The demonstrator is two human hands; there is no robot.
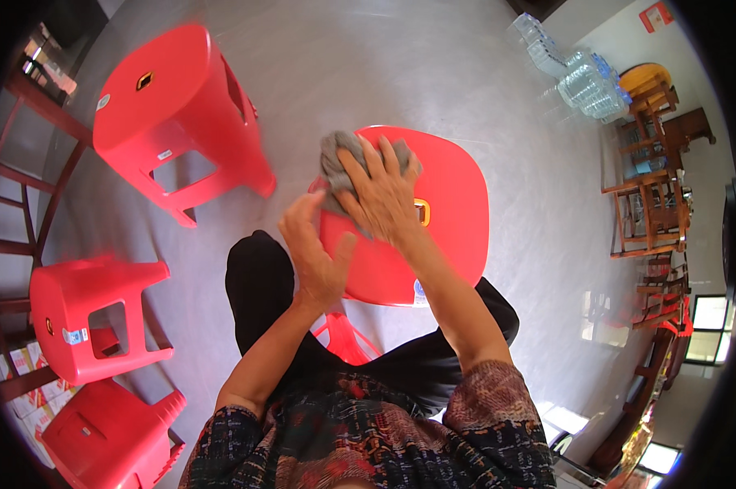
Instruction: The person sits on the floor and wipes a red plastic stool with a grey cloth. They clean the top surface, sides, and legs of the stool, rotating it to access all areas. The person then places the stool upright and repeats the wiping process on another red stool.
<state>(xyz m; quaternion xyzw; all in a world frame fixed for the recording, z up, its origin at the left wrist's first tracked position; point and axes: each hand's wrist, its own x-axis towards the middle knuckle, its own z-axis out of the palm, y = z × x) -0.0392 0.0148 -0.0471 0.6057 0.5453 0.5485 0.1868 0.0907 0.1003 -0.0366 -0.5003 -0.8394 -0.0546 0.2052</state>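
Note:
A red plastic stool (453, 220) stands between my knees, its rounded square seat facing up with a yellow-rimmed slot in the middle. My right hand (382, 196) presses a crumpled grey cloth (335, 159) onto the seat's far left part, fingers spread over the cloth. At the seat's near left edge, my left hand (315, 257) hovers or rests with its fingers apart and nothing in it. Whether its fingertips touch the stool I cannot tell.
Another red stool (164, 90) stands upright at the far left. Two more red stools (74, 318) lie tipped at the left, beside a dark wooden rack (25, 191). Clear plastic bottles (588, 85) and wooden chairs (649, 212) line the right wall.

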